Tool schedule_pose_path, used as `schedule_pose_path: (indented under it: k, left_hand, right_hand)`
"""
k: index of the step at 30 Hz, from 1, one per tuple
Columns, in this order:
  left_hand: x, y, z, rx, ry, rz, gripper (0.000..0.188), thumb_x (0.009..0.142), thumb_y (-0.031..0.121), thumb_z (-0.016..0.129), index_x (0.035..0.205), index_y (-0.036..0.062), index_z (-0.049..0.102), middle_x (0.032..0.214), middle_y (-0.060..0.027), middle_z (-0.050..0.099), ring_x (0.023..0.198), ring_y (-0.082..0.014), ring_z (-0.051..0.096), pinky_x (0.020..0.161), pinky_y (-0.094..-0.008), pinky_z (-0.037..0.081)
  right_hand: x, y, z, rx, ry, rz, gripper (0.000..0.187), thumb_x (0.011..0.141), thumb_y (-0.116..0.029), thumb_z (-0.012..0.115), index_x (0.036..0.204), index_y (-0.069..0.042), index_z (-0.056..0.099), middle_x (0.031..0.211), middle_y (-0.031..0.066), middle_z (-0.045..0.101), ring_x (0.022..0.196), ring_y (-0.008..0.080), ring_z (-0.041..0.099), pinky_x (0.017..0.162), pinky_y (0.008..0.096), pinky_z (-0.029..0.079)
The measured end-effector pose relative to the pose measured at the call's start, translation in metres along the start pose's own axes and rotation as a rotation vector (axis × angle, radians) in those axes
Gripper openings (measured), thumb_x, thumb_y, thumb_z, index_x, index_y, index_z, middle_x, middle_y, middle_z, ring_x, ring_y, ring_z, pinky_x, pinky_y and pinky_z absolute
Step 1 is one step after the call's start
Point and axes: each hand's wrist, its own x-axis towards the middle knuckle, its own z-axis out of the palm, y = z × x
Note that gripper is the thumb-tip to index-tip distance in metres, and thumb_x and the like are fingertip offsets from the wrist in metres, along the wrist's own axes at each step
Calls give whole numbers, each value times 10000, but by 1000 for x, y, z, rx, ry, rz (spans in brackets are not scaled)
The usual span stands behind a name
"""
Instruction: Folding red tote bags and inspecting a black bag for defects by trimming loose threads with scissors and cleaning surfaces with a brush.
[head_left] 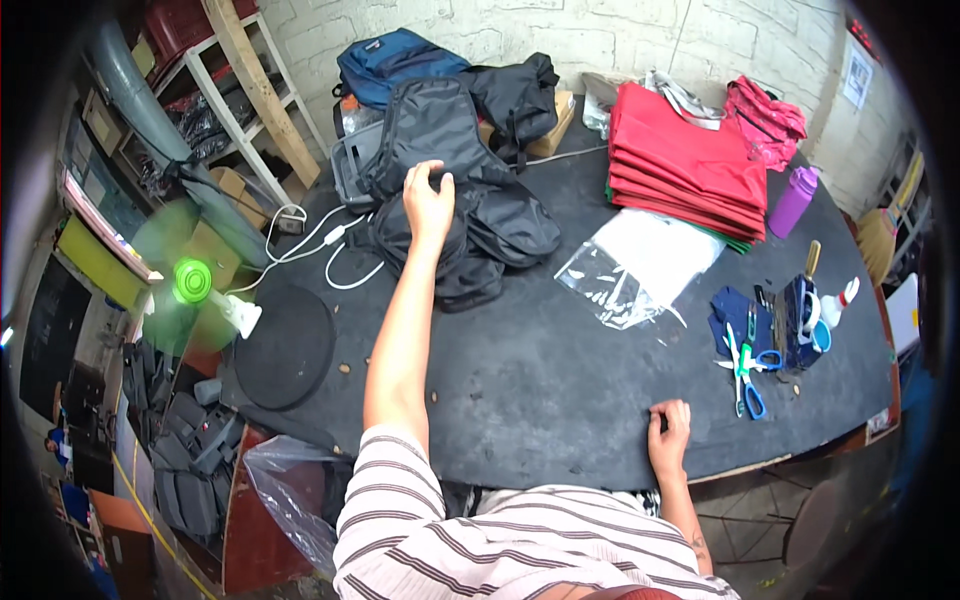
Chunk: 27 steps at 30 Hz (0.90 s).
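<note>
My left hand (429, 205) is stretched far forward over a pile of black backpacks (430, 125). Its thumb and fingers are curved with a gap between them, and nothing shows in them. Whether the fingertips touch the fabric I cannot tell. Below the hand lie the pile's dark straps and pouches (512, 222). Near the front edge of the black table (540, 390), my right hand (668, 435) rests with loosely bent fingers and holds nothing. Scissors with blue handles (752, 400) lie to its upper right.
Red folded fabric bags (690, 140) are stacked at the back right, behind a clear plastic bag (640, 265). A purple bottle (795, 200) and a spray bottle (840, 300) stand at right. A green fan (192, 282), white cable (335, 236) and round black disc (285, 347) are left.
</note>
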Motion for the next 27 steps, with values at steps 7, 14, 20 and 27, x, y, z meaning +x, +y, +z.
schedule_pose_path:
  k: [7, 14, 20, 27]
  left_hand:
    - [78, -127, 39, 464, -91, -4, 657, 750, 276, 725, 1310, 66, 453, 1300, -189, 498, 1267, -354, 423, 988, -542, 367]
    - [94, -123, 45, 419, -230, -370, 675, 717, 451, 760, 1156, -12, 539, 1028, -244, 643, 996, -393, 613, 914, -492, 429]
    - [62, 34, 9, -76, -24, 154, 374, 834, 190, 731, 715, -34, 455, 568, -107, 402, 586, -121, 337, 525, -312, 349]
    - [-16, 93, -44, -474, -236, -146, 367, 888, 196, 680, 1079, -109, 606, 1042, -147, 657, 906, -177, 587, 868, -293, 452]
  right_hand:
    - [10, 3, 4, 24, -14, 145, 77, 717, 48, 550, 762, -13, 536, 769, 133, 524, 752, 312, 504, 714, 386, 407]
    - [15, 0, 5, 26, 5, 174, 102, 689, 68, 555, 743, -19, 546, 745, 123, 520, 740, 304, 510, 708, 380, 416]
    - [16, 4, 3, 31, 16, 129, 90, 700, 50, 564, 757, -18, 549, 770, 122, 525, 750, 302, 505, 705, 364, 402]
    - [10, 10, 4, 82, 42, 147, 51, 761, 23, 575, 795, -9, 555, 788, 105, 545, 780, 276, 526, 726, 360, 418]
